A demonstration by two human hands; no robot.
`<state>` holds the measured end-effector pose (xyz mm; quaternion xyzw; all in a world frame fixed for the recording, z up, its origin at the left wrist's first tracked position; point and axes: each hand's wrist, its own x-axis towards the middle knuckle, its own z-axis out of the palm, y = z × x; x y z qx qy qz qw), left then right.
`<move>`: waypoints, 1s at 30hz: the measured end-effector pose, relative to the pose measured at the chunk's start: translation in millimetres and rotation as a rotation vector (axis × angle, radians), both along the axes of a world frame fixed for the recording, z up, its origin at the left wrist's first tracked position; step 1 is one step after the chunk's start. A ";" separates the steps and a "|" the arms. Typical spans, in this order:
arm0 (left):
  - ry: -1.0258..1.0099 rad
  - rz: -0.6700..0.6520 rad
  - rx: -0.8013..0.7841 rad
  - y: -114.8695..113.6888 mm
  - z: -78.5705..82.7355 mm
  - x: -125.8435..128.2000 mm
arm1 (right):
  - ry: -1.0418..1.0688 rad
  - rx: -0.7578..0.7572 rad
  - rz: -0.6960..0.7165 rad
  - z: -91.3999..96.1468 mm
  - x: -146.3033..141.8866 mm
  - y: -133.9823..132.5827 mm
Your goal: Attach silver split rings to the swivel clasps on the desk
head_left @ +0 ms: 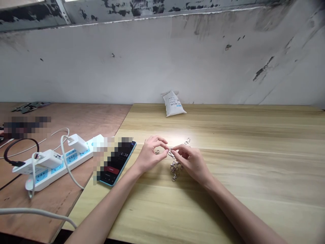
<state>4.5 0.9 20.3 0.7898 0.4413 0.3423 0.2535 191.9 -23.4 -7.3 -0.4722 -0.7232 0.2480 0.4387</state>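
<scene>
Over the pale wooden table, both hands meet at a small silver metal clasp with a ring at its upper end. My left hand is closed in a pinch, thumb and index fingertips at the clasp's left side. From the right, my right hand pinches the same clasp by its upper end; its other fingers are curled under. Just below lies a pile of silver clasps and rings, partly hidden by the right hand. A few loose rings show behind the left thumb. Another clasp lies beyond the right hand.
A phone lies left of my left forearm. On the adjoining brown table sits a white power strip with chargers and cables. A white plastic packet stands at the back near the wall.
</scene>
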 end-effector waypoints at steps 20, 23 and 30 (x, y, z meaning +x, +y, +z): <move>0.111 0.033 0.160 -4.0 -1.3 2.4 | -0.160 0.162 0.053 7.3 23.6 13.8; 0.121 -0.005 0.125 -4.1 -4.0 3.4 | -0.315 0.331 0.044 9.5 14.9 5.0; 0.060 -0.031 0.048 -1.7 -0.3 0.0 | -0.374 0.455 0.050 11.9 4.1 -3.6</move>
